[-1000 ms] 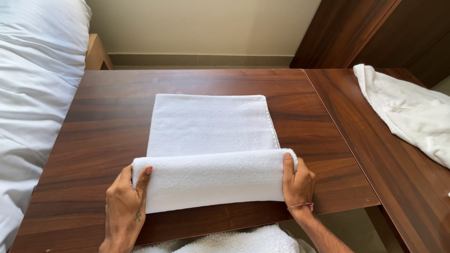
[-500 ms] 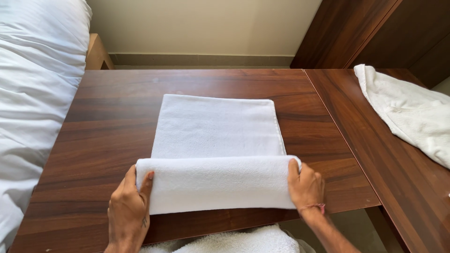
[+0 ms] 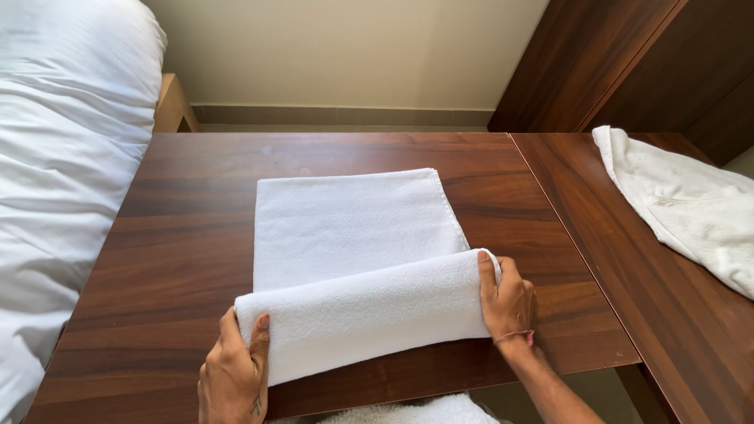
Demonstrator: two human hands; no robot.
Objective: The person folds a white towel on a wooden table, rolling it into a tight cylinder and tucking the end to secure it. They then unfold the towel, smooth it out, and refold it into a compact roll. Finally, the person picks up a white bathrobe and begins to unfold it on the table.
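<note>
A white towel (image 3: 353, 228) lies on a dark wooden table (image 3: 188, 228), its near end rolled into a thick tube (image 3: 369, 314) and its far part flat. My left hand (image 3: 234, 373) grips the roll's left end, thumb on top. My right hand (image 3: 509, 298) grips the right end, fingers curled over the roll. The roll sits slightly askew, its right end farther from me.
A bed with white bedding (image 3: 55, 180) runs along the left of the table. Another white cloth (image 3: 691, 204) is crumpled on a second wooden surface at the right. More white fabric (image 3: 416, 412) shows at the near table edge. A wall stands behind.
The roll has moved a little farther up the towel, taking in more of the flat part. Both hands moved forward with it.
</note>
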